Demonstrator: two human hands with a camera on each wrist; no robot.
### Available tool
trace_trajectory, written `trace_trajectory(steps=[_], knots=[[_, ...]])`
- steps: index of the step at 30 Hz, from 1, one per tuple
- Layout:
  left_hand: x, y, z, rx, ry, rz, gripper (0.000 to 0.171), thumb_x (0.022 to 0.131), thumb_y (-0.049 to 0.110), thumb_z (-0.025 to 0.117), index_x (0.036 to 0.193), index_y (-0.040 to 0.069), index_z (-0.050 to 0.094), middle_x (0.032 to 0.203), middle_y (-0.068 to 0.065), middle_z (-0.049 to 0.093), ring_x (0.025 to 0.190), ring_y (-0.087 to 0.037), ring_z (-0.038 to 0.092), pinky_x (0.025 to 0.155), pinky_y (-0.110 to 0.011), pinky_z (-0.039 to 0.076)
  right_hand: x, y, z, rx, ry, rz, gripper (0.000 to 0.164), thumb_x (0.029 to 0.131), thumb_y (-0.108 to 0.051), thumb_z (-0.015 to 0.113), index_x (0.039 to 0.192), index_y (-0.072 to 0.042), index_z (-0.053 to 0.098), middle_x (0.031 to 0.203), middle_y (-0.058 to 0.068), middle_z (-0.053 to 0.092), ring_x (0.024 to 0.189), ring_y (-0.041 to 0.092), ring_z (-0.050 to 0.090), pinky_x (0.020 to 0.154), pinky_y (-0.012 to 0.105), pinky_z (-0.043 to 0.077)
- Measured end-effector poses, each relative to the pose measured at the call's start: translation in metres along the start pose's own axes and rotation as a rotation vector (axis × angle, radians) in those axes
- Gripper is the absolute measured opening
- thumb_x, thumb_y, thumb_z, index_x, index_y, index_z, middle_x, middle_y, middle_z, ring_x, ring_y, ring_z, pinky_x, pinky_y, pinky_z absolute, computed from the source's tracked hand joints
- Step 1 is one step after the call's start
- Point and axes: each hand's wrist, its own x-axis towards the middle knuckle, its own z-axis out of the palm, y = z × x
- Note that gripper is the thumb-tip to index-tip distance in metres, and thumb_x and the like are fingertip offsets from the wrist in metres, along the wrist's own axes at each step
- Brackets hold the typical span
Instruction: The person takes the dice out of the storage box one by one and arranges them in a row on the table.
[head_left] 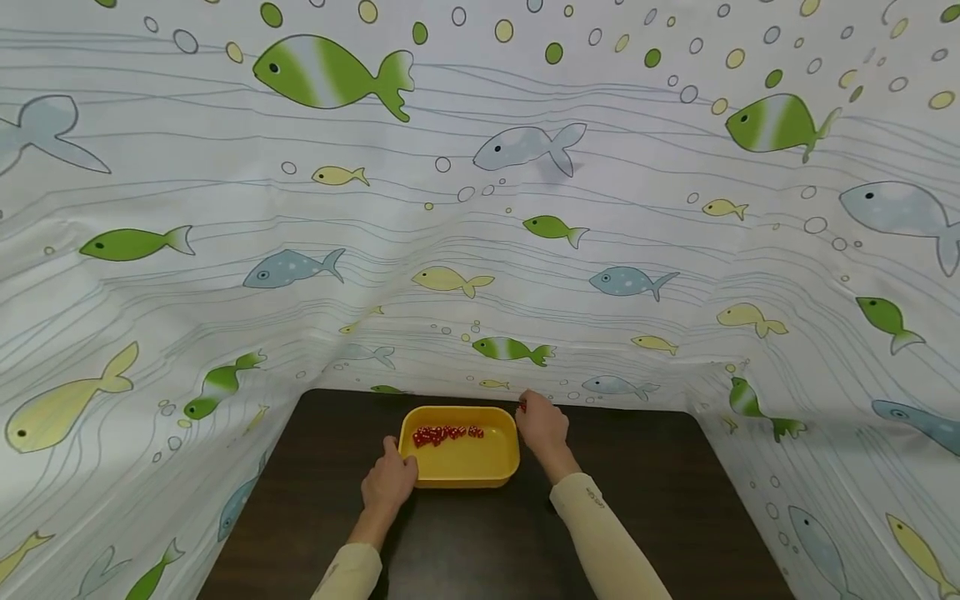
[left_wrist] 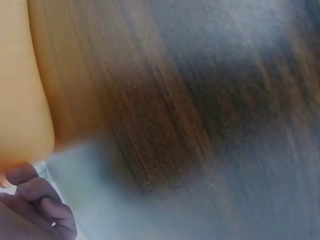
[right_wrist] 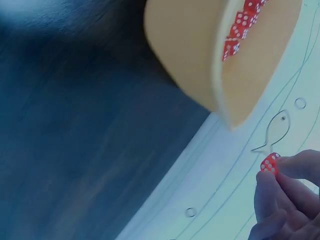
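A yellow tray [head_left: 465,482] stands on the dark table with several red dice [head_left: 435,435] inside, mostly along its far left part. At the tray's left side, my left hand [head_left: 388,477] grips the wall; its curled fingers [left_wrist: 37,192] show beside the tray in the left wrist view. Beyond the right side, my right hand [head_left: 543,423] pinches one red die [right_wrist: 270,163] between thumb and fingertips, outside the tray and apart from it. The right wrist view also shows dice [right_wrist: 242,24] behind the tray's rim [right_wrist: 220,75].
The dark wood-grain table [head_left: 637,500] extends on both sides of the tray and in front of it. A white sheet printed with fish [head_left: 450,208] rises behind the table and along its left and right sides.
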Motion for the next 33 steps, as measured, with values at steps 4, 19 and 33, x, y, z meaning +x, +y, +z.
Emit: trace_trajectory(steps=[4,19,33], knots=[[0.001,0.0,0.0,0.006,-0.012,-0.006,0.049,0.096,0.032,0.049,0.136,0.006,0.037,0.071,-0.01,0.053,0.055,-0.025,0.049,0.049,-0.039,0.035,-0.002,0.014,0.005,0.015,-0.008,0.033,0.024,0.093,-0.026,0.067,0.115,-0.017,0.071,0.099,0.002,0.072,0.072,0.023,0.063,0.07,0.049,0.052],[0.003,0.002,-0.001,0.009,-0.027,-0.011,0.053,0.095,0.034,0.048,0.138,0.008,0.033,0.072,-0.01,0.054,0.055,-0.025,0.049,0.05,-0.038,0.035,-0.018,0.038,0.041,0.114,-0.07,0.114,0.015,0.091,-0.019,0.071,0.105,-0.014,0.071,0.098,0.004,0.068,0.075,0.022,0.058,0.075,0.048,0.052],[0.002,0.002,-0.004,0.002,-0.063,-0.018,0.052,0.096,0.034,0.049,0.138,0.007,0.034,0.076,-0.01,0.055,0.056,-0.025,0.05,0.05,-0.038,0.036,-0.018,0.05,0.06,0.136,-0.159,0.1,0.014,0.091,-0.016,0.068,0.104,-0.013,0.07,0.097,0.003,0.068,0.075,0.019,0.058,0.073,0.046,0.053]])
